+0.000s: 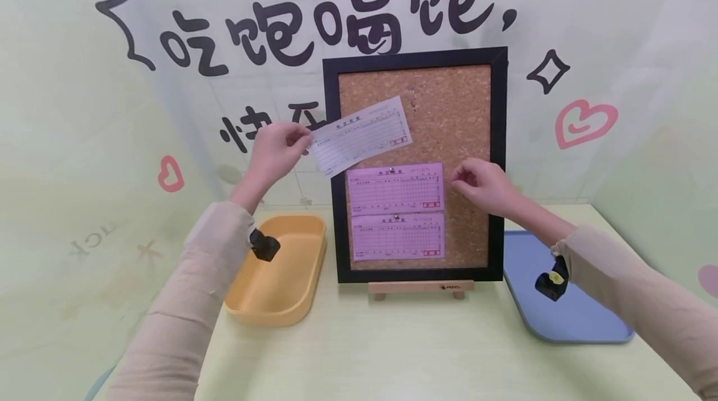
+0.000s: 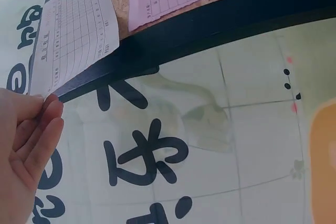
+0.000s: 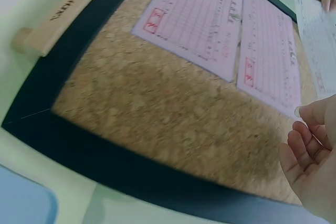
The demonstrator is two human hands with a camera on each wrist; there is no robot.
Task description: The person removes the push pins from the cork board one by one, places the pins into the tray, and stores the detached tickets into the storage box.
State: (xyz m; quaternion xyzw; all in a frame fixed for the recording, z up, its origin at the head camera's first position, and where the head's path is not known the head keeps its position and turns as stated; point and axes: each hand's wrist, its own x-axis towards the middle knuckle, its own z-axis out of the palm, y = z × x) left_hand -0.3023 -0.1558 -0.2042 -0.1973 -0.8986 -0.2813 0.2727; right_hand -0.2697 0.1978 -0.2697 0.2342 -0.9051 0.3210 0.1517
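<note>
My left hand [image 1: 278,150] pinches a white printed form slip [image 1: 364,136] by its left end. The slip tilts across the upper left of the framed cork board [image 1: 415,98], its right end higher. Below it, two pink form slips hang one above the other, the upper pink slip [image 1: 398,190] and the lower pink slip [image 1: 398,239], with a small pushpin [image 1: 391,169] at the top of each. Beside the upper slip's right edge is my right hand [image 1: 483,188], thumb and forefinger close together; whether something tiny sits between them I cannot tell.
The board leans on a wooden stand [image 1: 421,287] on the pale table [image 1: 392,351]. A yellow tray [image 1: 280,270] lies at left, partly behind my left arm, and a blue tray [image 1: 583,320] at right, under my right forearm. A wall with lettering [image 1: 373,11] rises behind.
</note>
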